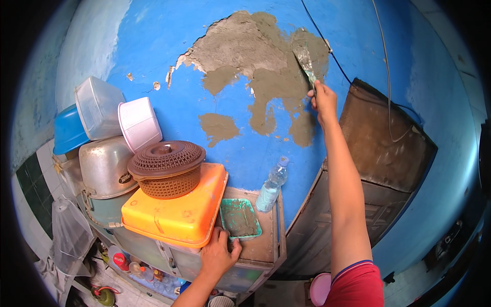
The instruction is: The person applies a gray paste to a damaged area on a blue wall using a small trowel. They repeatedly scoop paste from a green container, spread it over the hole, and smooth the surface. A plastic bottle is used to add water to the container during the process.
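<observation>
My right hand [324, 102], arm stretched up, is closed round the handle of a putty knife [305, 62]. The knife's blade lies against wet grey mortar [279, 84] spread over a damaged patch of the blue wall [174, 123]. Low in the view, my left hand [220, 254] rests at the cabinet's front edge, thumb and fingers apart, beside a green plastic tray [225, 207]. Inside that tray is grey mortar [244, 225]. Whether the fingertips touch the tray's rim I cannot tell.
A clear plastic bottle [271, 187] stands on the cabinet top [262, 240]. An orange container [174, 212] bears a brown lidded basket [167, 176]. Pots and tubs pile up at left, including a metal pot [106, 166]. Cables [340, 66] hang above a dark wooden cabinet [378, 143].
</observation>
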Demonstrator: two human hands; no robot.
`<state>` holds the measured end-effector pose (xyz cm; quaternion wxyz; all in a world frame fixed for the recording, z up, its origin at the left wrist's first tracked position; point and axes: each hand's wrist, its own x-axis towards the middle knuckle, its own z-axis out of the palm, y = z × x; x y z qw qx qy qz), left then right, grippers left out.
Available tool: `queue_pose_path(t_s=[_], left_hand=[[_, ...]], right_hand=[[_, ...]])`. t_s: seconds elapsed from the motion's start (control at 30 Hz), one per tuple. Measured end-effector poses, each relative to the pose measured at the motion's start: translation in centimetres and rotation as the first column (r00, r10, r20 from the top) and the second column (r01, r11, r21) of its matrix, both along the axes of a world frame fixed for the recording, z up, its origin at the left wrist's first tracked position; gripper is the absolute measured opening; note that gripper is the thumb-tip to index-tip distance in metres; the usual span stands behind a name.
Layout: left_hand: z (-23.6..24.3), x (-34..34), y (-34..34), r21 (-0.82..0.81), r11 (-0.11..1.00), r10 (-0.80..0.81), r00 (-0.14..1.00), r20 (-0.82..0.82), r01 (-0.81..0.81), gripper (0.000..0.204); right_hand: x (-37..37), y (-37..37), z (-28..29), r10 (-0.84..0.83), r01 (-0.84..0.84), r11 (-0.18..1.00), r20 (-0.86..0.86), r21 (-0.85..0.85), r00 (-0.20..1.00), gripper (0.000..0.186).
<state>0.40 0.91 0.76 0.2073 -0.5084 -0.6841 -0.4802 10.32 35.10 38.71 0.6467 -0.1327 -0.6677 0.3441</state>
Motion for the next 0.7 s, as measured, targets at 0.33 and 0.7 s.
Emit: queue_pose_path(t_s=[0.33,0.7], left_hand=[[-0.1,0.0,0.1,0.006,1.0,0.0,1.0,-0.01,0.0,0.03],[-0.1,-0.1,-0.1,-0.017,1.0,-0.017,1.0,-0.012,0.017,0.032]], right_hand=[[-1.5,-2.5,3.3,-0.002,0.006,0.998,-0.056,0.065,0.998,0.035],[0.2,-1.0,-2.7,-0.107,0.108,0.994,-0.042,0.03,0.993,0.039]])
